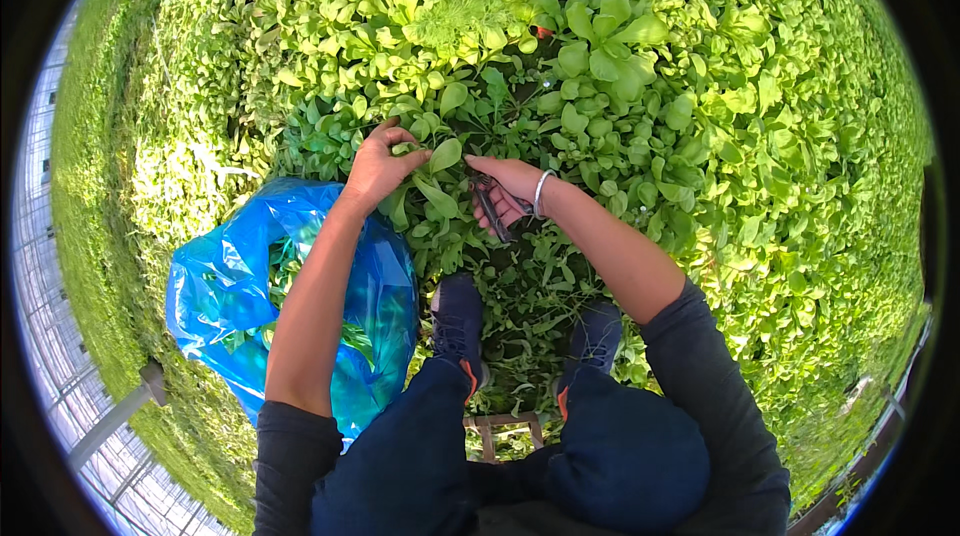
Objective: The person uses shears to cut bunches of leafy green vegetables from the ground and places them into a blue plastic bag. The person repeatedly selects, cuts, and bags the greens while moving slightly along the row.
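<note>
My left hand (384, 161) reaches into the leafy green plants (444, 191), thumb and fingers at a stem or leaf beside a broad leaf; leaves hide part of the fingertips. Just right of it, my right hand (510, 187) holds dark-handled pruning snips (491, 213) in the palm. Foliage and the hand hide their blades. A silver bangle (541, 193) circles my right wrist. Under my left forearm stands an opened blue plastic bag (382, 288) with cut greens (281, 266) inside.
Dense low greens surround me on all sides. My dark shoes (456, 318) stand on trampled plants, with a wooden frame, perhaps a stool (502, 427), behind them. A grey post (112, 423) rises at the lower left. Something small and red (541, 32) shows among leaves ahead.
</note>
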The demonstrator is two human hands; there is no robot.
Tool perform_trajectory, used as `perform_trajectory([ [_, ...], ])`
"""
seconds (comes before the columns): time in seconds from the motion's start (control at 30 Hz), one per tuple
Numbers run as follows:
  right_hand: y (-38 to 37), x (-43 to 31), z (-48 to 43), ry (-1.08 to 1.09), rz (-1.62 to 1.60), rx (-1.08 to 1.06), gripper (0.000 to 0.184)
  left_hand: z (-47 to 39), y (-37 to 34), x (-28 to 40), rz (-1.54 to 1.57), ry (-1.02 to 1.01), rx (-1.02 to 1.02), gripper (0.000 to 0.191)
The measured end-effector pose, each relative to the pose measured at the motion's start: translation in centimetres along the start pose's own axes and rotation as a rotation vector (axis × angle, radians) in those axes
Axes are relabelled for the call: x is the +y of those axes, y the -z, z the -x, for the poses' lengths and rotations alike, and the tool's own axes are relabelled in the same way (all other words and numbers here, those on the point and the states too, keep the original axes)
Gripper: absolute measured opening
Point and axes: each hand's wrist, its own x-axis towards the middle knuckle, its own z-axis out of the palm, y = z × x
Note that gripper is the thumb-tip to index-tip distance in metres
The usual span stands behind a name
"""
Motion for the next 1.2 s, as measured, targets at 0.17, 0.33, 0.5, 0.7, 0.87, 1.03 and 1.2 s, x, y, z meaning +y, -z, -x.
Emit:
perform_trajectory([
  [0.17,-0.3,-1.0,-2.1,-0.011,-0.035,0.027,0.057,-2.6,-2.4,1.8,0.364,0.222,0.082,0.02],
  [0.33,0.6,0.7,0.1,0.1,-0.017,0.059,0.051,-2.2,-1.0,-0.5,0.747,0.383,0.309,0.015],
  [0.5,2.3,3.6,4.8,0.178,-0.108,-0.056,0.048,0.7,3.1,-2.4,1.38,0.293,0.144,0.007],
  [0.7,1.0,7.7,8.2,0.097,-0.008,-0.169,0.055,6.3,2.2,2.0,1.251,0.298,-0.151,0.036],
  [0.87,-0.2,10.2,9.0,-0.047,0.072,-0.006,0.057,9.6,-3.6,5.2,-0.062,-0.014,-0.518,0.053],
  [1.03,0.8,11.7,10.0,-0.139,0.233,0.257,0.056,11.3,-3.7,3.6,-0.57,0.142,-0.368,0.065],
  [1.2,-1.5,12.4,10.3,0.087,0.08,0.013,0.049,12.3,-2.9,2.2,-0.48,0.136,-0.255,0.068],
])
